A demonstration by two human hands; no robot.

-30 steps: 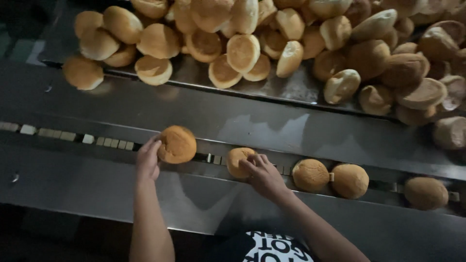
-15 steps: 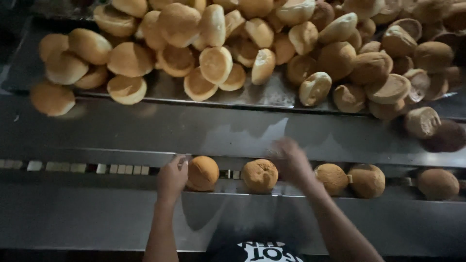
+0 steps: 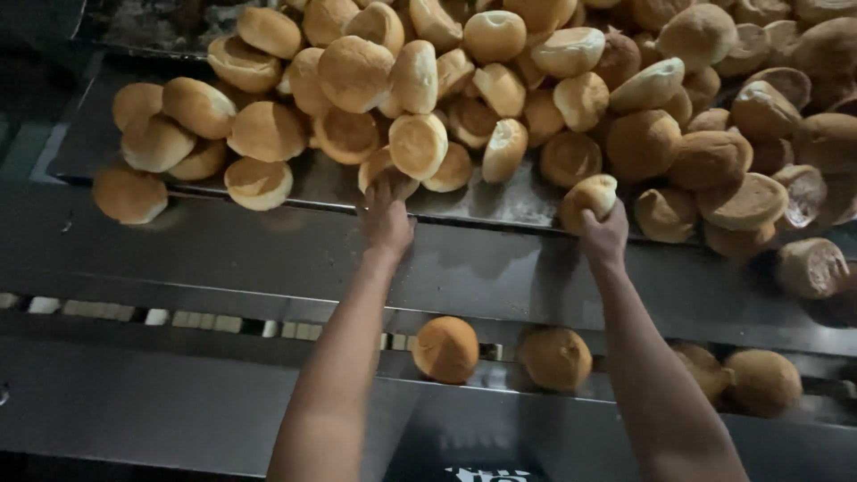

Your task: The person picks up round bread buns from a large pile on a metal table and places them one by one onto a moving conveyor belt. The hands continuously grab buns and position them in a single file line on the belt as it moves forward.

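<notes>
A big heap of golden bread buns (image 3: 500,98) lies on a metal tray (image 3: 500,207) at the back. My left hand (image 3: 386,216) reaches up to the heap's front edge and closes around a bun (image 3: 382,168) there. My right hand (image 3: 605,234) grips a pale bun (image 3: 589,198) at the tray's rim. Below, a row of buns (image 3: 446,348) sits in the narrow conveyor channel (image 3: 178,319) between my forearms and to the right.
A sloped steel panel (image 3: 196,254) separates the tray from the channel. One bun (image 3: 129,194) lies loose at the tray's left edge. More buns (image 3: 763,382) sit along the channel at right. A steel ledge (image 3: 134,402) runs along the front.
Both hands left the buns in the channel and moved up to the heap, each taking hold of a bun. The view shifted, so the channel now sits lower in frame.
</notes>
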